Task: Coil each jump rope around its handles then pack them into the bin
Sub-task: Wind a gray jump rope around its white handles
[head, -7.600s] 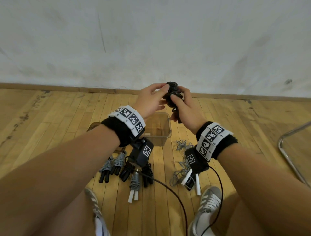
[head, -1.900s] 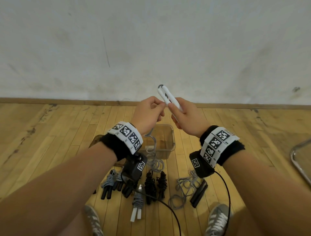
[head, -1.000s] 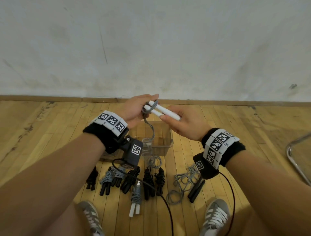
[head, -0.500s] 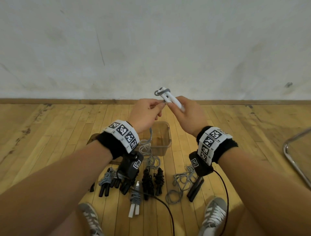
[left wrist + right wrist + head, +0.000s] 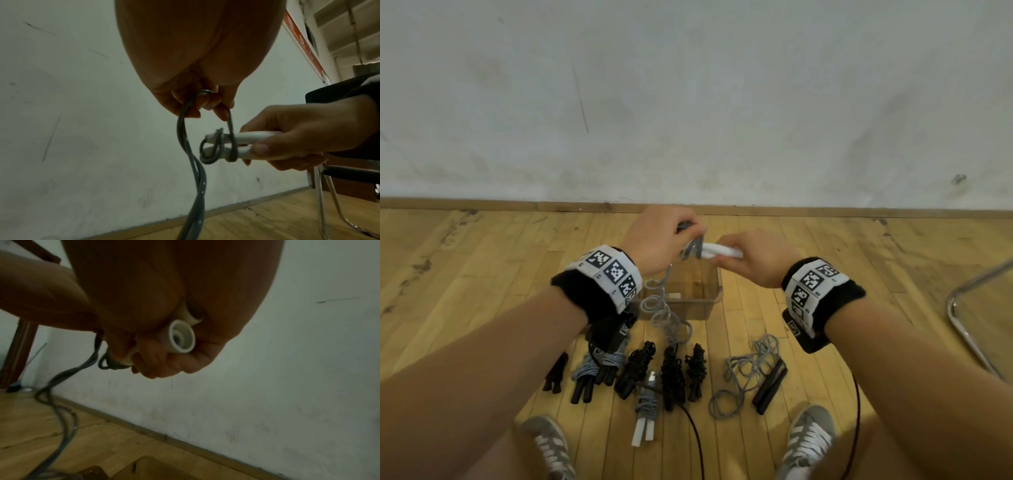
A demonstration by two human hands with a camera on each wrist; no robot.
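Both forearms reach forward. The left hand (image 5: 657, 240) has its fingers curled, pinching a grey cord; the right hand (image 5: 753, 260) has a closed grip around two white handles.

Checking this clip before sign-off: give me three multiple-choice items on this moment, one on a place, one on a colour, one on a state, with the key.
1. Where does the loose rope with black handles lie?
A. in the bin
B. on the floor by the right shoe
C. on the chair

2. What colour are the handles held in the hands?
A. white
B. black
C. red

3. How far is the held rope coiled?
A. fully wound
B. not begun
C. a few turns on, the rest hanging

Key: B, the loose rope lies on the floor beside the right shoe; A, the right hand grips two white handles; C, the left hand pulls the grey cord looped round the handle tips, the rest trailing down.
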